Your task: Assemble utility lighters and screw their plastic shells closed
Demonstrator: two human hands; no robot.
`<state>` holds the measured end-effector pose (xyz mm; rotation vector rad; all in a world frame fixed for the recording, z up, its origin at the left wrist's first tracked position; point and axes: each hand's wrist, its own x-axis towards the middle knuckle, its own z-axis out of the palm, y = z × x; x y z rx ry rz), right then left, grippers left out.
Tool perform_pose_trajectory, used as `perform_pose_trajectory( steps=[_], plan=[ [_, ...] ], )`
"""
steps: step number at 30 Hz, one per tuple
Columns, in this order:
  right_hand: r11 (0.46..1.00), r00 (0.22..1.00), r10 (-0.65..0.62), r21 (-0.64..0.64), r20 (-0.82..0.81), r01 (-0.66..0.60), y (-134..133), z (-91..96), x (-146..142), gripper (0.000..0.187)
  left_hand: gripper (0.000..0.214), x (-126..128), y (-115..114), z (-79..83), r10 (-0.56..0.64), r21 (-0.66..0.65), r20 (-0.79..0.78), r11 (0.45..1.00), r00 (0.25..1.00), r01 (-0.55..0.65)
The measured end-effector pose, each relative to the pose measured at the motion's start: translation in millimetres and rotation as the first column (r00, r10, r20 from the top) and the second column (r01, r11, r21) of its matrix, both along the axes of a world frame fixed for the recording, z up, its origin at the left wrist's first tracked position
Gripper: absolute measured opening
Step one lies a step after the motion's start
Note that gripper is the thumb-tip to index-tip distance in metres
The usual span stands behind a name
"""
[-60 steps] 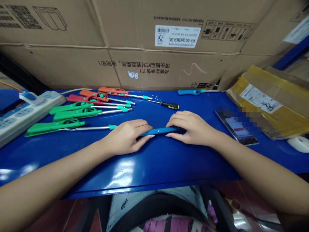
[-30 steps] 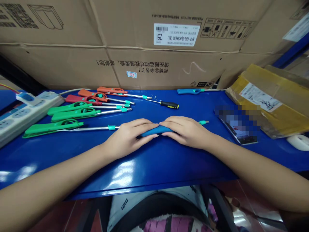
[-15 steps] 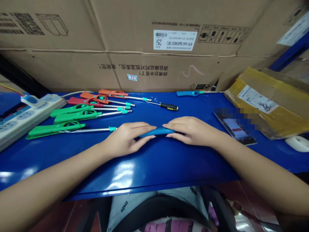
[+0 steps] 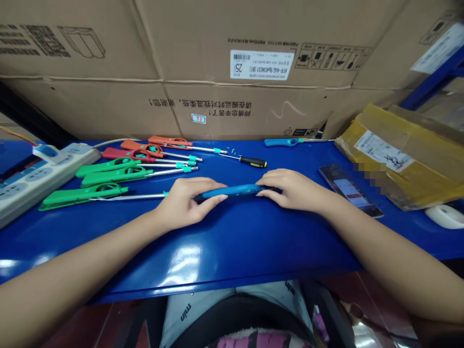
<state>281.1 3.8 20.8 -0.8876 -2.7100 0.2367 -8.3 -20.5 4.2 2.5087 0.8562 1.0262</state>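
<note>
A blue lighter handle lies lengthwise between both hands on the blue table. My left hand grips its left end, fingers curled over it. My right hand pinches its right end with bent fingers. The metal rod of the piece is hidden behind my right hand. Just left of my left hand lies a green long-nosed lighter with a silver rod.
Several green, red and orange lighters lie at the left, a black-handled screwdriver behind my hands, and another blue lighter by the cardboard boxes. A power strip sits far left; a phone, a taped parcel and a mouse right.
My hands slid together along the blue handle, then apart again. More of the handle shows between them now, and the teal rod tip that stuck out past my right hand is hidden.
</note>
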Motion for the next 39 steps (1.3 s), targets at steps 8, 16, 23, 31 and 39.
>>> perform_pose_trajectory(
  steps=[8,16,23,31,39],
  plan=[
    [0.999,0.994,-0.035,-0.007,0.102,0.036,1,-4.2,-2,0.022,0.030,2,2,-1.5,0.072,-0.401,0.096,0.916,0.993,-0.027],
    [0.989,0.991,-0.135,-0.063,0.018,0.136,-8,-10.4,-15,0.037,0.046,19,-7,1.2,0.173,-0.805,0.238,0.586,0.956,0.095],
    [0.977,0.984,-0.176,-0.126,-0.024,0.171,-22,-8.0,-28,0.029,0.070,22,-10,-0.3,0.177,-0.828,0.377,0.504,0.909,0.245],
    [0.989,0.990,-0.138,-0.061,-0.038,0.135,-14,-12.1,-22,0.013,0.055,18,-3,-0.8,0.170,-0.936,0.229,0.307,0.958,0.170],
    [0.990,0.994,0.089,0.112,-0.056,-0.083,-22,-14.6,-24,0.019,0.038,21,-6,7.0,0.286,-0.965,0.248,0.159,0.926,0.209]
  ],
)
